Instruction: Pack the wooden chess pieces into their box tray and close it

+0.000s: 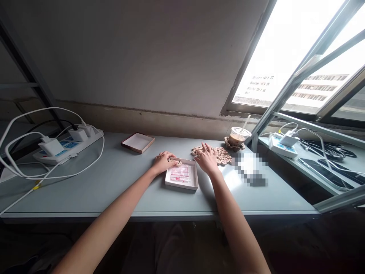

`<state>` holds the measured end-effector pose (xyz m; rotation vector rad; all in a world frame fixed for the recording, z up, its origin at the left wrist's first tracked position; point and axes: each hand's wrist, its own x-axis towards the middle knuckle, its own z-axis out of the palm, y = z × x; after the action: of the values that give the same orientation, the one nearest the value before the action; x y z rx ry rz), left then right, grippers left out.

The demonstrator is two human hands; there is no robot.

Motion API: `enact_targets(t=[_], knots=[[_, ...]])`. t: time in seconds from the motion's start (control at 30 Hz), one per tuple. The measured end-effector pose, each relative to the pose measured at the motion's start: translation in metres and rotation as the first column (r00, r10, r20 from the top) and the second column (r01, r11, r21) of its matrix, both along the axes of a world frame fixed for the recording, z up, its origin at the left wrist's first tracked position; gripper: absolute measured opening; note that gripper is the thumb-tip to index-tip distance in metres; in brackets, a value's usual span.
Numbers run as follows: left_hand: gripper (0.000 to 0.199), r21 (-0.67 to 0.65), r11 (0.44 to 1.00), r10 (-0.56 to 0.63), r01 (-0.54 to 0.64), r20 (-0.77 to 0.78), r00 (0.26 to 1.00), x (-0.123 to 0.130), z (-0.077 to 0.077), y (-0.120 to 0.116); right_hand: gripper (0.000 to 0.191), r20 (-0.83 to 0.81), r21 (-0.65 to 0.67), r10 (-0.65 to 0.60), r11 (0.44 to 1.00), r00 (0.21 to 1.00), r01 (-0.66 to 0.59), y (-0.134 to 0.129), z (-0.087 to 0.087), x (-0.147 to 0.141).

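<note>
An open shallow white box point(195, 177) rests on the desk with a clear plastic bag holding a folded, red-lined sheet point(181, 173) inside. At its far left corner is my left hand point(164, 161), its fingers and thumb closed around the box's edge. Beside that thumb lie a couple of round wooden Chinese chess pieces point(179, 163). Many more wooden chess pieces point(224, 156) are spread flat in a cluster right of the box. My right hand point(207, 158) reaches over the cluster's left part with fingers spread; its fingertips hide some pieces.
The box lid point(138, 142) lies upturned at the back left. An iced drink cup point(239, 135) with a straw stands in a cardboard holder point(234, 146) at the back right. Power strips point(71, 144) with white cables occupy the left side. A metal frame post point(255, 140) rises at right.
</note>
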<state>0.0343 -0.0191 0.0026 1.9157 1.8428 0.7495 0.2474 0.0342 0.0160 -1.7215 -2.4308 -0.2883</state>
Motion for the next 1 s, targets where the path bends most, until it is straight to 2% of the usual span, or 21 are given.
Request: enact_targets(t=[0.1, 0.2, 0.33, 0.4, 0.47, 0.5, 0.6, 0.63, 0.67, 0.77, 1.0], knots=[[0.034, 0.019, 0.999, -0.029, 0.029, 0.012, 1.0, 0.003, 0.004, -0.003, 0.04, 0.009, 0.051, 0.067, 0.996, 0.998, -0.068, 0.0, -0.004, -0.003], [0.033, 0.008, 1.0, -0.023, 0.023, 0.022, 0.999, 0.005, 0.007, -0.004, 0.033, -0.007, 0.088, 0.118, 0.989, 0.993, -0.117, 0.0, -0.004, -0.002], [0.034, -0.033, 0.999, 0.014, -0.011, 0.062, 0.998, 0.004, 0.009, -0.003, 0.02, -0.082, 0.125, 0.124, 0.986, 0.989, -0.113, -0.002, 0.006, 0.001], [0.035, -0.03, 1.0, 0.009, -0.006, 0.096, 0.995, 0.001, 0.008, -0.003, 0.018, -0.174, 0.129, 0.123, 0.986, 0.977, -0.102, -0.004, 0.014, 0.003], [0.036, -0.02, 1.0, -0.009, 0.012, 0.113, 0.994, -0.001, 0.007, -0.003, 0.022, -0.316, 0.085, 0.174, 0.984, 0.933, -0.154, -0.006, 0.023, 0.005], [0.036, -0.019, 1.0, -0.016, 0.019, 0.114, 0.993, -0.001, 0.006, -0.003, 0.025, -0.386, 0.029, 0.219, 0.974, 0.896, -0.226, -0.007, 0.027, 0.005], [0.035, -0.017, 1.0, -0.024, 0.026, 0.096, 0.995, -0.002, 0.005, -0.002, 0.028, -0.49, -0.167, 0.327, 0.875, 0.808, -0.455, -0.015, 0.035, 0.001], [0.034, -0.015, 1.0, -0.024, 0.026, 0.088, 0.996, -0.002, 0.005, -0.002, 0.026, -0.472, -0.212, 0.332, 0.857, 0.816, -0.471, -0.018, 0.036, -0.002], [0.033, -0.013, 1.0, -0.025, 0.026, 0.079, 0.997, -0.001, 0.004, -0.001, 0.023, -0.432, -0.236, 0.323, 0.861, 0.842, -0.451, -0.021, 0.037, -0.005], [0.031, -0.007, 1.0, -0.03, 0.03, 0.062, 0.998, 0.0, 0.005, -0.001, 0.018, -0.29, -0.228, 0.286, 0.906, 0.913, -0.356, -0.03, 0.037, -0.015], [0.029, -0.018, 0.999, -0.041, 0.042, 0.036, 0.999, 0.001, 0.009, -0.004, 0.021, -0.204, -0.166, 0.322, 0.919, 0.924, -0.357, -0.035, 0.033, -0.024]])
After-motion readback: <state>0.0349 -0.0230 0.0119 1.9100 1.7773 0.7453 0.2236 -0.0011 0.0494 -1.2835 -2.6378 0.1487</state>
